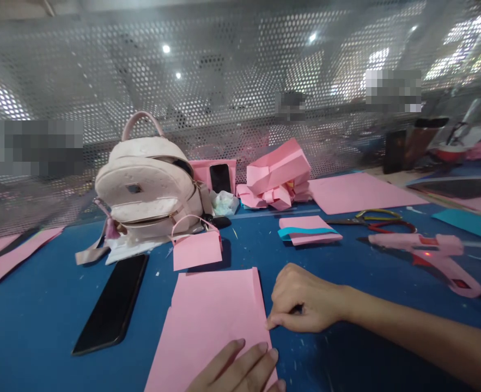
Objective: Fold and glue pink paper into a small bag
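Note:
A sheet of pink paper (211, 310) lies on the blue table, with a narrow fold standing along its upper right edge. My left hand (244, 370) rests flat on the sheet's lower part, fingers stretched out, partly cut off by the bottom of the view. At the right edge of the sheet, my right hand (301, 302) is closed, its thumb and curled fingers pinching the folded strip. Just beyond the sheet stands a small pink paper bag (197, 250) with a looped handle. A folded pink paper piece (309, 230) with a blue strip lies beyond my right hand.
A pink glue gun (432, 250) with a lit red light lies at right, near scissors (377, 220). A black phone (111, 305) is at left, before a white backpack (150, 179). Crumpled pink paper (279, 174) and a large pink sheet (363, 191) lie along the perforated metal screen (232, 109).

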### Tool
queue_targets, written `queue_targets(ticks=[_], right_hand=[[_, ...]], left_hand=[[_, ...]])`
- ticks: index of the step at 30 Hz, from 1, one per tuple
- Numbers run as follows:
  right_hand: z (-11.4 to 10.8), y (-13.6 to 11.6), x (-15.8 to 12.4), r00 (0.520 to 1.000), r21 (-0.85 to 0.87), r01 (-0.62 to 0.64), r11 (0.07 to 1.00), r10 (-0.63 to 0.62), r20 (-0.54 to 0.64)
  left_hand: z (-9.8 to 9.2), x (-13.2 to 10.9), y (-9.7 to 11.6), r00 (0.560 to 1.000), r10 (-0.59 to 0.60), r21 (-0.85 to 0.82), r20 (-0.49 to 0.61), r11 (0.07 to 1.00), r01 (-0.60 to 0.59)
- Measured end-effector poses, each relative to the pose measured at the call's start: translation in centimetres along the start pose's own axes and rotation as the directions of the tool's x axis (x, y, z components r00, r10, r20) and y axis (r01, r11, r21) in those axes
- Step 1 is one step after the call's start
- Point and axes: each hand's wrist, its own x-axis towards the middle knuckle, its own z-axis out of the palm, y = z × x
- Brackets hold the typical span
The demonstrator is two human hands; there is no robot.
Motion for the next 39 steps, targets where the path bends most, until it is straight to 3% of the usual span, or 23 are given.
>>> queue_targets(ticks=[1, 6, 13, 26, 29, 34, 39], right_hand=[[-0.1, 0.1, 0.0, 1.0, -0.024, 0.011, 1.0, -0.011, 0.001], [-0.9, 1.3, 0.0, 0.998, -0.164, -0.058, 0.985, 0.058, -0.001], [-1.7, 2.3, 0.0, 0.98, -0.229, -0.198, 0.953, 0.19, -0.058], [-1.1, 1.7, 0.4, 0.925, -0.411, -0.38, 0.829, 0.334, -0.18], [-0.9, 1.7, 0.2, 0.94, -0.452, -0.34, 0.825, 0.298, -0.165], [-1.1, 1.4, -0.4, 0.985, -0.484, -0.168, 0.859, 0.165, -0.048], [-1.3, -0.2, -0.5, 0.997, -0.44, -0.029, 0.898, 0.056, 0.049]], left_hand=[[-0.1, 0.1, -0.1, 0.999, -0.042, 0.01, -0.007, 0.999, 0.043], [-1.6, 0.6, -1.4, 0.969, 0.152, 0.041, 0.197, 0.986, -0.163], [-2.2, 0.1, -1.6, 0.926, 0.19, 0.055, 0.326, 0.974, -0.219], [-2.7, 0.8, -1.4, 0.936, 0.165, 0.033, 0.312, 0.982, -0.184], [-2.7, 0.7, -1.3, 0.952, 0.144, 0.041, 0.27, 0.986, -0.161], [-2.8, 0.8, -1.5, 0.928, 0.225, -0.003, 0.298, 0.972, -0.235], [-1.8, 0.8, -1.4, 0.973, 0.196, -0.029, 0.119, 0.981, -0.194]])
